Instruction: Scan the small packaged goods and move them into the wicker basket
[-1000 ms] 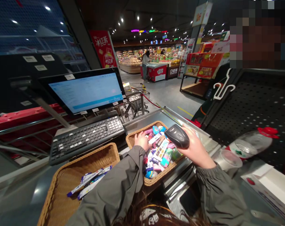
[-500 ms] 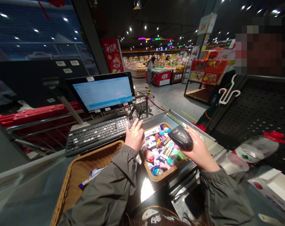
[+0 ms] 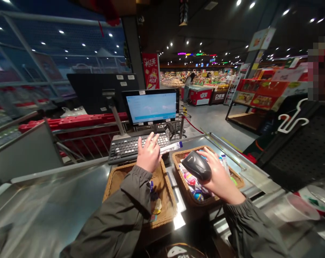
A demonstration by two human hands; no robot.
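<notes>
My left hand [image 3: 148,154] is over the near edge of the black keyboard [image 3: 135,147], with its fingers partly spread. A slim white-and-purple wrapped snack bar [image 3: 171,147] sticks out from its thumb side and appears held there. My right hand [image 3: 218,175] grips a black barcode scanner [image 3: 196,165] above the right wicker basket [image 3: 181,181]; the scanner's handle is hidden by the hand. Colourful wrapped sweets [image 3: 190,178] fill this basket. Below my left forearm stands the left wicker basket [image 3: 173,204], with a few small packets [image 3: 157,206] inside.
A lit monitor [image 3: 151,105] stands behind the keyboard, beside a second screen seen from the back [image 3: 98,93]. Metal counter [image 3: 62,193] extends left. At right are a plastic cup [image 3: 302,206] and a white hanger [image 3: 292,118]. A person [image 3: 187,87] stands far off among the shelves.
My view has swung left, so the counter things sit further right. The snack bar has moved with my left hand from over the sweets to the keyboard's edge. The scanner has moved left over the right basket.
</notes>
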